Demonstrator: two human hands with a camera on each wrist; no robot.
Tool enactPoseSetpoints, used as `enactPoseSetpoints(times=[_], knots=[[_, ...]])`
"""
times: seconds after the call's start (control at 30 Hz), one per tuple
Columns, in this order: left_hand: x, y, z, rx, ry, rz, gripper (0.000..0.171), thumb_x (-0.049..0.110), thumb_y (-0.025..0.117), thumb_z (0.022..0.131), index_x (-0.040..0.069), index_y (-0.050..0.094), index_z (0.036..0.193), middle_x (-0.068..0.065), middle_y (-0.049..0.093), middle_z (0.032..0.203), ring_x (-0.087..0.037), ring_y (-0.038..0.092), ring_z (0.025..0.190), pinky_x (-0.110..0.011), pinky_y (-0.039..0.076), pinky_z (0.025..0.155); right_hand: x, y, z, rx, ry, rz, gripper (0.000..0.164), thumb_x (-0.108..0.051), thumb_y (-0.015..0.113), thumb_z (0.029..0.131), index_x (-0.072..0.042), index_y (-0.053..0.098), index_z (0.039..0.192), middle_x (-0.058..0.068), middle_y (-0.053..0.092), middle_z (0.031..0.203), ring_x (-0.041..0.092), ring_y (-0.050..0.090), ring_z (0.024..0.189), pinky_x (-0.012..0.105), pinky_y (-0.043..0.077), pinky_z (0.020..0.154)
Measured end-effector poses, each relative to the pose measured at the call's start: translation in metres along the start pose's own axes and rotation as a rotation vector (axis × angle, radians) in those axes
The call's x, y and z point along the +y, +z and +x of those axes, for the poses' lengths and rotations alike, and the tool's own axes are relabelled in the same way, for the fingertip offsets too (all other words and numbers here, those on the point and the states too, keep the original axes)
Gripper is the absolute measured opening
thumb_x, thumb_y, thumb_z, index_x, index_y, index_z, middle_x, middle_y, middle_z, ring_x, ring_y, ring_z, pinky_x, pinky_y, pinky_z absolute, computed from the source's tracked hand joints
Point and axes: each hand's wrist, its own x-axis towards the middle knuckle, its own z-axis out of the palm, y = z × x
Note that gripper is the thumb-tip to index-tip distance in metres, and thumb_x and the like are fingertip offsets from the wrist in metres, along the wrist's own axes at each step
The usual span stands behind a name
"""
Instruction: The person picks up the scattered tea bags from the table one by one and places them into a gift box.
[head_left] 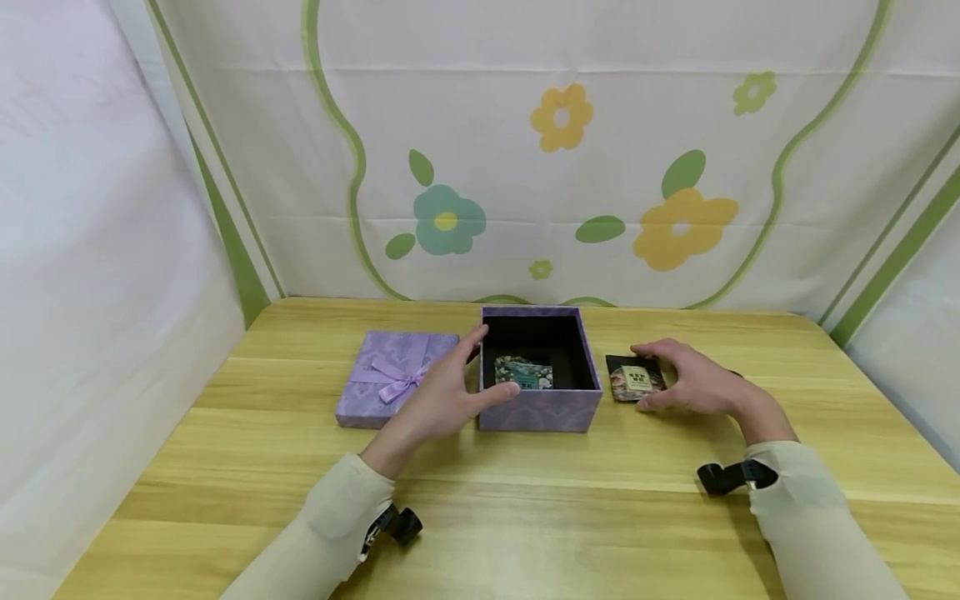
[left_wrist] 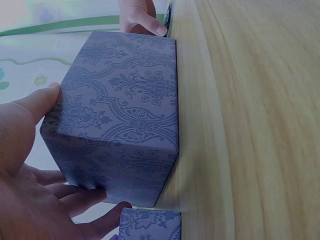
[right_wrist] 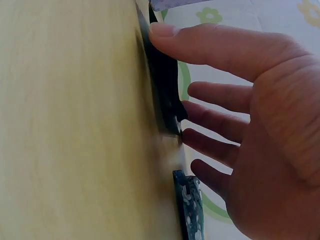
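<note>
A purple patterned box (head_left: 538,412) stands without its lid, its dark inside turned up. Several small green floral packets (head_left: 525,375) lie on its floor. My left hand (head_left: 446,387) touches the box's left side, thumb at the front rim and fingers along the side wall. A flat square packet, black with a pale label (head_left: 637,378), lies to the right of the box. Around its right part spreads my right hand (head_left: 701,379), the index finger at the far edge and the thumb at the near edge. Another dark floral packet (right_wrist: 191,207) shows past this hand's fingers.
A purple lid (head_left: 382,346) with a ribbon bow (head_left: 397,382) lies left of the box, beneath and behind my left hand. Everything stands on a wood-grain table (head_left: 525,517). A white cloth with printed flowers (head_left: 562,183) hangs behind it.
</note>
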Motion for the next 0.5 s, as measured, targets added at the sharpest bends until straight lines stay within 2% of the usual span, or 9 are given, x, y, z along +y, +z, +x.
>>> enactPoseSetpoints(times=[0.33,0.5], knots=[[0.0004,-0.0003,-0.0002,-0.003,0.005,0.006,0.102,0.057,0.077,0.094,0.037,0.015,0.171,0.007,0.025,0.177,-0.030,0.031,0.162,-0.063,0.034,0.125,-0.0007,0.0037,0.0022,-0.003,0.021,-0.010,0.098,-0.041,0.091,0.084,-0.001,0.043,0.160,0.030,0.039,0.159,0.052,0.038,0.143,0.074,0.037,0.112],[-0.0001,-0.0004,0.0011,-0.004,0.004,0.006,0.102,0.056,0.077,0.094,0.036,0.015,0.172,0.008,0.025,0.177,-0.029,0.031,0.162,-0.062,0.034,0.126,-0.0019,0.0019,0.0024,-0.008,0.030,-0.006,0.095,-0.044,0.087,0.087,-0.001,0.044,0.160,0.029,0.037,0.160,0.054,0.033,0.147,0.077,0.033,0.114]])
